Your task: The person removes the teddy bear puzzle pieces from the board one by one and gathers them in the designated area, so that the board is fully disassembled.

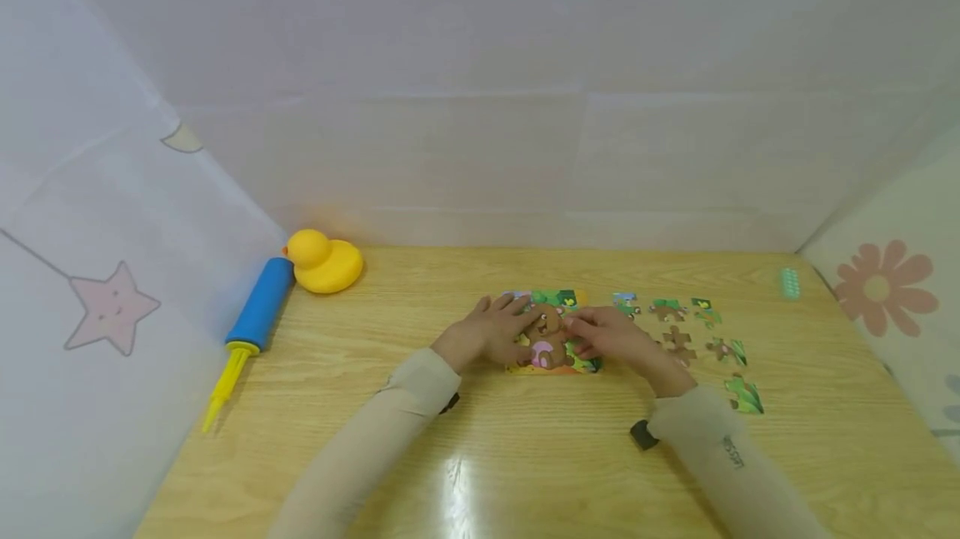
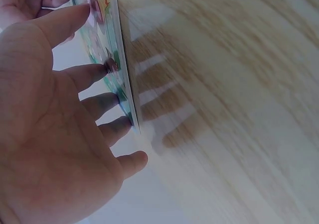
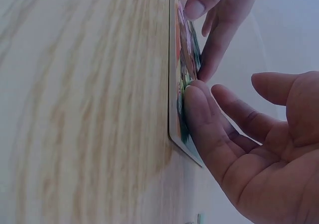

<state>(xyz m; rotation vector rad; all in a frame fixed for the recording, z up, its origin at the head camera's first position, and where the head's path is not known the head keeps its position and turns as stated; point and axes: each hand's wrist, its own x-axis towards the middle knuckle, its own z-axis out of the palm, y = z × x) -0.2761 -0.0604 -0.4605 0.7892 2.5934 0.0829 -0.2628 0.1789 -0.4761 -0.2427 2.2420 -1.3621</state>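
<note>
A jigsaw puzzle of a brown bear (image 1: 550,356) lies flat on the wooden table. My left hand (image 1: 498,329) is spread over its left side, and several fingertips touch the surface. In the left wrist view the left hand (image 2: 55,119) has its fingers apart, with nothing gripped. From the right, my right hand (image 1: 611,335) reaches onto the bear picture. The right wrist view shows the right hand (image 3: 249,149) with a digit pressing on the puzzle (image 3: 180,104); no loose piece is visible between its fingers. Part of the picture is hidden under both hands.
Loose puzzle pieces lie right of the puzzle, among them a brown one (image 1: 678,346) and a green one (image 1: 745,395). A small green item (image 1: 790,283) sits at the far right. A yellow rubber duck (image 1: 326,262) and a blue hand pump (image 1: 260,304) are on the left.
</note>
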